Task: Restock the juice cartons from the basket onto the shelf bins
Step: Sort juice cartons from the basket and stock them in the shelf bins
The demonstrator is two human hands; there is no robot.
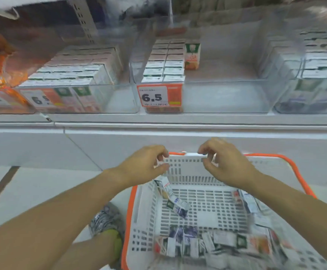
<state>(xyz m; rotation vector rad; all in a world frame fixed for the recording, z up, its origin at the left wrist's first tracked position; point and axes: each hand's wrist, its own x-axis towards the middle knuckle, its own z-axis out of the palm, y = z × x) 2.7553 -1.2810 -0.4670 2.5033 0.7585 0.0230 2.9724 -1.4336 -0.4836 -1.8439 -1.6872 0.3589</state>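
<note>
Where held, carton [186,154] horizontal, crosswise.

Perforated plastic basket [188,172] (orange-rimmed), glossy clear plastic bins [226,98].

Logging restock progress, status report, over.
Left hand and right hand at basket far rim. Cartons in basket. Middle bin half empty. Nothing blocking.

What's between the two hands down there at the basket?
In the head view, the white far rim of the basket spans the gap between the left hand and the right hand. Both hands are at that rim; nothing else lies between them.
</note>
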